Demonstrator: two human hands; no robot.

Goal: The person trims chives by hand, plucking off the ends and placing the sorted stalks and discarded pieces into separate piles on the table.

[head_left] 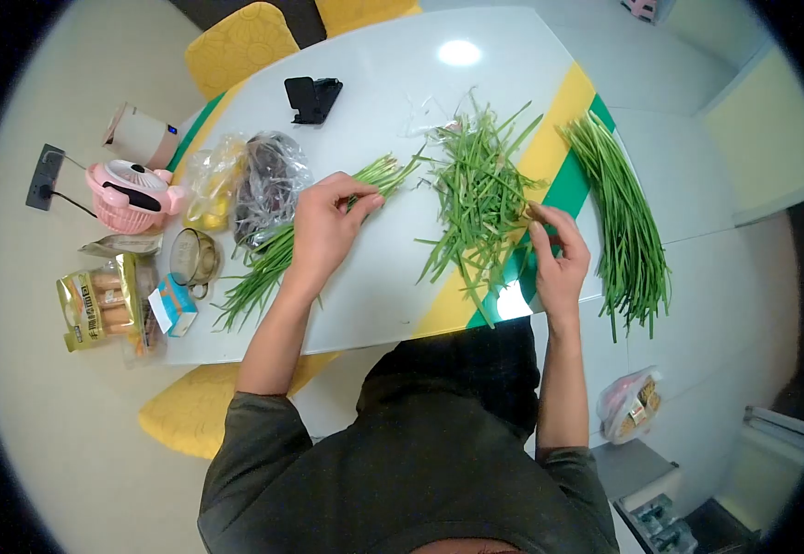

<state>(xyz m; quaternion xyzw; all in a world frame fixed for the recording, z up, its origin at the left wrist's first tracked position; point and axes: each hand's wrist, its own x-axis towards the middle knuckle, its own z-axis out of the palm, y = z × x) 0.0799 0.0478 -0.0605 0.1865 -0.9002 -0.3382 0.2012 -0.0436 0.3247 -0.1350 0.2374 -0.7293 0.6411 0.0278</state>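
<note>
My left hand (328,222) is over a bundle of garlic chives (277,257), its thumb and fingers closed at the pale stem ends. The bundle's leaves spread out below my wrist, partly hidden by my forearm. A loose, tangled pile of chive leaves (480,180) lies in the middle, between my hands. At that pile's right edge is my right hand (561,254), thumb and fingertips pinched together by a small yellowish bit too small to name. A long, neatly aligned chive bundle (619,217) lies further right, along the table's edge.
The white table (374,319) has a yellow and green band. A black phone stand (312,99) stands at the back. On the left are plastic bags (273,180), a glass mug (194,258), a blue-white box (173,305), a pink fan (130,198) and a bread packet (102,303).
</note>
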